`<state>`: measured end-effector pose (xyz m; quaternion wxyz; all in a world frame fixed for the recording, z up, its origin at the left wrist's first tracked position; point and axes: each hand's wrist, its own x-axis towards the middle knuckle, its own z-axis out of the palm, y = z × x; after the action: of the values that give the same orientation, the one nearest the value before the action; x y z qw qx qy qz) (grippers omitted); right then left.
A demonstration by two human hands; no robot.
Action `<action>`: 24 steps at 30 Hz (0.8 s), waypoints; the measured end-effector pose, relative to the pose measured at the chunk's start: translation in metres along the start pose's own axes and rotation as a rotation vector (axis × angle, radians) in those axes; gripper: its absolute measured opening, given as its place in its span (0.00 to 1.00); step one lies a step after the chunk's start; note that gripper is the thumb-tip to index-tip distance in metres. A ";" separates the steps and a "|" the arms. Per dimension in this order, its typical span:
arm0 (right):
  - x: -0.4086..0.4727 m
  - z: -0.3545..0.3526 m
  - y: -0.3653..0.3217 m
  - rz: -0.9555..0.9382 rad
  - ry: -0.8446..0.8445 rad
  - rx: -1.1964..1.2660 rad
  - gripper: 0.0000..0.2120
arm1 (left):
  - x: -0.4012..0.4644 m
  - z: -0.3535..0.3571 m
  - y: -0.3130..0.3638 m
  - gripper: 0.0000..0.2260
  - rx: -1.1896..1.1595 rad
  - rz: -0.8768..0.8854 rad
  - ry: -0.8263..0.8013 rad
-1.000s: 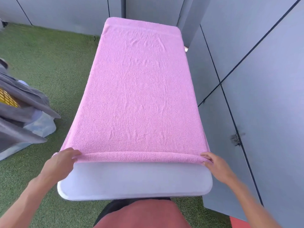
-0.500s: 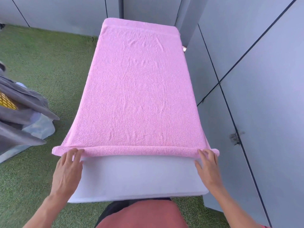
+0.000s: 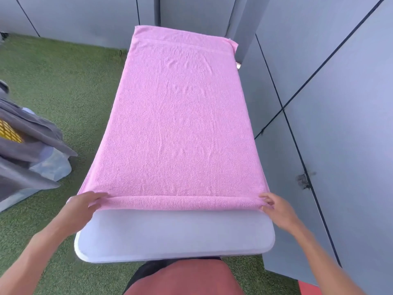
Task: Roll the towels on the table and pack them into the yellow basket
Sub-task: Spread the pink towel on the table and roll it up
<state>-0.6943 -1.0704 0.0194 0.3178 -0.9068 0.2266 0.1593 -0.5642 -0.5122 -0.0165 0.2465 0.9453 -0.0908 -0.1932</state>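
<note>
Pink towel point(image 3: 180, 128): spread flat along the white counter point(image 3: 174, 233), covering it to the far end; side edges hang slightly over the long sides; faint wrinkles across the middle.
Rolled edge point(image 3: 182, 202): near end of the towel turned over into a thin, even tube running across the counter's width; only the first turn or so looks made.
Left hand point(image 3: 85, 206): at the left end of the roll, fingers point(image 3: 96, 198) curled over the tube and pinching it.
Right hand point(image 3: 276, 207): at the right end, fingers point(image 3: 265, 200) bent over the tube, holding it likewise.
Bare counter: near strip uncovered, between the roll and the person.
Step in hand: starting the roll; judged very early, nearly the whole length unrolled, packing not begun.
Next move: likely push both ends forward together, keeping the tube tight and square; uneven pressure could skew the roll.
Yellow basket point(image 3: 9, 132): on the green turf point(image 3: 59, 86) at left, well apart from the counter, mostly hidden under grey cloth point(image 3: 32, 135); contents cannot be told.
Surround: grey wall panels point(image 3: 319, 81) just beside the counter's right side.
</note>
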 end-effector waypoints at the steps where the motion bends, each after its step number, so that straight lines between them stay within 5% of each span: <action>1: 0.002 -0.001 -0.002 0.026 0.038 0.108 0.15 | 0.004 -0.003 0.002 0.14 -0.071 -0.044 0.035; 4: 0.005 0.012 -0.006 -0.051 0.268 0.093 0.14 | 0.006 -0.004 0.015 0.07 -0.033 -0.062 0.215; 8: -0.013 0.033 -0.002 -0.225 0.477 -0.419 0.10 | -0.016 0.015 0.032 0.11 0.375 0.051 0.388; 11: -0.016 0.041 0.002 -0.235 0.393 -0.528 0.24 | -0.027 0.040 0.033 0.24 0.420 0.086 0.353; 14: -0.008 0.040 -0.005 -0.241 0.392 -0.451 0.23 | -0.022 0.047 0.026 0.30 0.404 0.108 0.327; 19: 0.009 0.033 -0.010 -0.192 0.341 -0.394 0.17 | 0.002 0.026 0.037 0.22 0.330 0.057 0.320; 24: 0.006 0.007 0.006 -0.154 -0.042 -0.416 0.07 | 0.002 0.017 0.011 0.18 0.282 0.039 0.119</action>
<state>-0.6933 -1.0721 0.0089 0.1395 -0.9640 0.1121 0.1965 -0.5700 -0.5294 -0.0255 0.1198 0.9784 -0.1206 -0.1176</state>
